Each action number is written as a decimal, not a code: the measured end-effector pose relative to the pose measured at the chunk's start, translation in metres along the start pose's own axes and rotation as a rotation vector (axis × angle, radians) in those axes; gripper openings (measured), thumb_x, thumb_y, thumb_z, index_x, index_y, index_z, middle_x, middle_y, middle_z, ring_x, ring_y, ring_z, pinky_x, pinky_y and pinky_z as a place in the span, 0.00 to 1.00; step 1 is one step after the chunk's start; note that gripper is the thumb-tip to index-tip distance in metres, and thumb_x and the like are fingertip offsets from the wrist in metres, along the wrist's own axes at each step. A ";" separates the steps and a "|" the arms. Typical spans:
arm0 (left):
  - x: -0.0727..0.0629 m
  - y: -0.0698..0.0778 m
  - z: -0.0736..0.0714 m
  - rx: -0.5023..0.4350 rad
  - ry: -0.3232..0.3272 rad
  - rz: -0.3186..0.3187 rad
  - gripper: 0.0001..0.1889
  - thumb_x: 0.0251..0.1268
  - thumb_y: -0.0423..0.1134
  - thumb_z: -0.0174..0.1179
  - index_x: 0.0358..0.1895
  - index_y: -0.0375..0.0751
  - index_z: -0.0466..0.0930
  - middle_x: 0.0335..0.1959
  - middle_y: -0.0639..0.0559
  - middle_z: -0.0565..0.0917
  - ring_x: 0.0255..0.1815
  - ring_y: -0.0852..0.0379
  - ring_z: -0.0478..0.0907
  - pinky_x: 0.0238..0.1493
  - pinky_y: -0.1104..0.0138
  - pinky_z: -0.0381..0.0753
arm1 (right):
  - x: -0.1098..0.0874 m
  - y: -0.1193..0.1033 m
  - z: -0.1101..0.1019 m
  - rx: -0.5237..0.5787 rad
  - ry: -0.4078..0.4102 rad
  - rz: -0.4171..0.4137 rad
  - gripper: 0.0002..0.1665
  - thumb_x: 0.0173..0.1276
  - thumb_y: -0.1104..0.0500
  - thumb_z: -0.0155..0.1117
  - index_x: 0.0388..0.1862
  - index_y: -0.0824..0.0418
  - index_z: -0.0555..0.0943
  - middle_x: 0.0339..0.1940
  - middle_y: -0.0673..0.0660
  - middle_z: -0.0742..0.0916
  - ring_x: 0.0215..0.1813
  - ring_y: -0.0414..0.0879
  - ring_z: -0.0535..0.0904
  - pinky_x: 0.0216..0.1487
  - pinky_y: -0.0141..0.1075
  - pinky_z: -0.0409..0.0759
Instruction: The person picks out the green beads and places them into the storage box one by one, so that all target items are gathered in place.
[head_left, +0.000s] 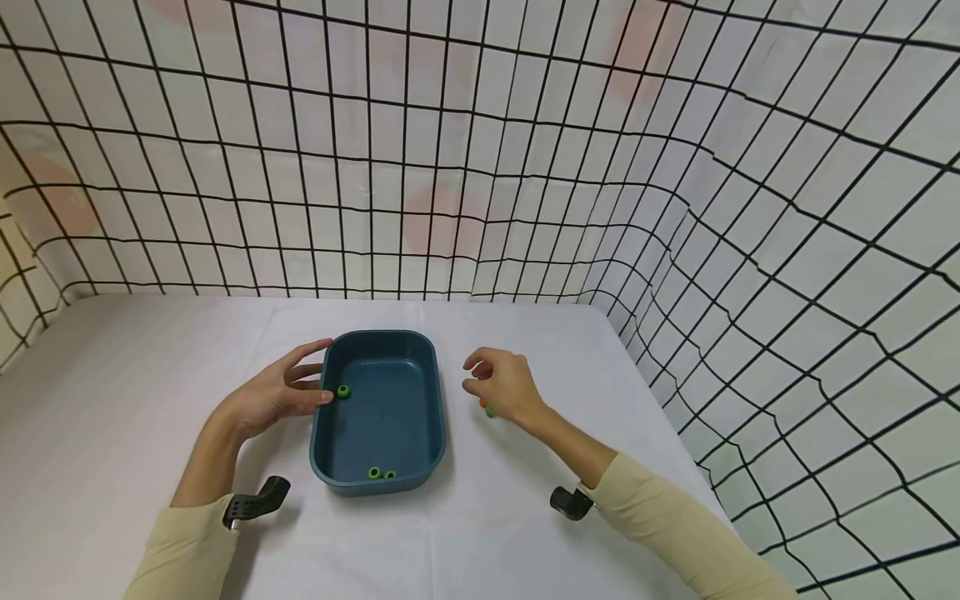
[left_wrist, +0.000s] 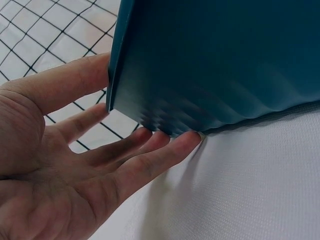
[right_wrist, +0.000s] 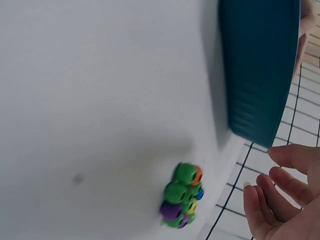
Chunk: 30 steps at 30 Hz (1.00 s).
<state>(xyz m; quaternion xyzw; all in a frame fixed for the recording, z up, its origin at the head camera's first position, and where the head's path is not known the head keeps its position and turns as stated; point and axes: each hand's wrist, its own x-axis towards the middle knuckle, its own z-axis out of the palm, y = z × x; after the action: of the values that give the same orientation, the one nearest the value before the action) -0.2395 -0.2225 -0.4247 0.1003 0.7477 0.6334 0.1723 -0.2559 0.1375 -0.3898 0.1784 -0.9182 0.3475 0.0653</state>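
Observation:
A blue rectangular tray (head_left: 382, 408) lies on the white table. Inside it, one green bead (head_left: 343, 391) sits by the left wall and two more green beads (head_left: 374, 473) lie near the front end. My left hand (head_left: 277, 392) is at the tray's left side, thumb at the rim (left_wrist: 111, 90) and extended fingers (left_wrist: 165, 150) against its lower side. To the right of the tray, my right hand (head_left: 506, 383) hovers with loosely bent fingers and nothing visible between them. Close to it is a cluster of green, purple, orange, yellow and blue beads (right_wrist: 181, 195), mostly hidden by the hand in the head view.
Black wire mesh (head_left: 442, 167) rises along the back and sides of the white-covered table (head_left: 480, 533). White sheeting hangs behind the mesh. Each wrist carries a black camera mount (head_left: 257, 500) at the beige sleeve.

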 end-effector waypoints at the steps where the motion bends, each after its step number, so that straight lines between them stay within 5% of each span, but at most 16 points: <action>1: 0.000 0.000 0.000 0.001 0.001 0.000 0.51 0.65 0.32 0.67 0.84 0.51 0.41 0.80 0.26 0.52 0.72 0.26 0.67 0.62 0.48 0.81 | -0.001 0.002 -0.001 0.005 0.000 0.010 0.09 0.60 0.64 0.74 0.40 0.61 0.88 0.34 0.56 0.91 0.37 0.48 0.87 0.43 0.42 0.87; 30: 0.001 -0.001 0.001 0.002 0.014 -0.008 0.51 0.64 0.32 0.67 0.84 0.52 0.41 0.80 0.27 0.51 0.72 0.26 0.67 0.62 0.46 0.80 | -0.029 0.063 -0.013 -0.056 0.033 0.149 0.10 0.58 0.65 0.75 0.40 0.60 0.88 0.36 0.58 0.91 0.41 0.51 0.87 0.44 0.46 0.85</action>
<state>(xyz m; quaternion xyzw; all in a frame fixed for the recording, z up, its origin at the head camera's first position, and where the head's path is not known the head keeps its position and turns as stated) -0.2398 -0.2209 -0.4257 0.0930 0.7499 0.6327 0.1694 -0.2529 0.1980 -0.4257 0.1019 -0.9371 0.3286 0.0594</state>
